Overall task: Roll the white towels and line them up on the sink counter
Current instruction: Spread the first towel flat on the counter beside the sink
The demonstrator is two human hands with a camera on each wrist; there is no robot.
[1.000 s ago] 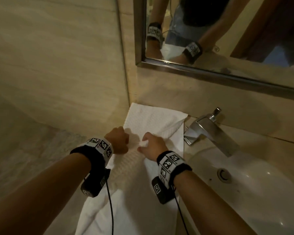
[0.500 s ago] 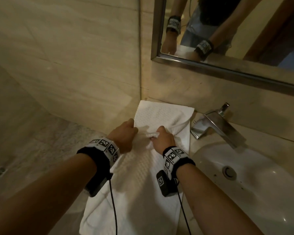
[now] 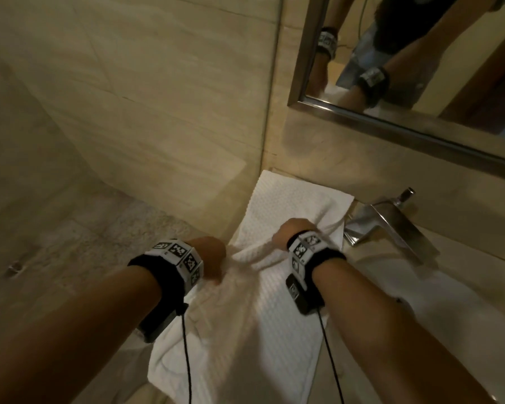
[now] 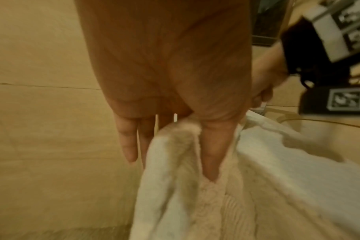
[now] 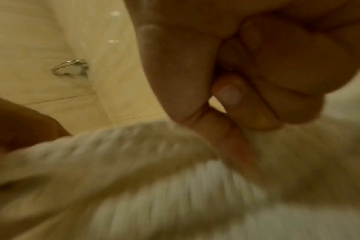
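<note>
A white waffle-textured towel lies lengthwise on the counter left of the sink, its near end hanging over the front edge. My left hand pinches a bunched fold of the towel between thumb and fingers at its left side. My right hand grips the same raised fold of the towel nearer the tap, fingers curled round the cloth. The fold stretches taut between both hands. How many layers lie beneath is hidden.
A chrome tap stands just right of the towel, with the white sink basin beyond it. A beige tiled wall closes the left side. A framed mirror hangs above the counter's back edge.
Both hands have moved apart along the towel, the left toward me and the right toward the tap, pulling a raised fold taut between them.
</note>
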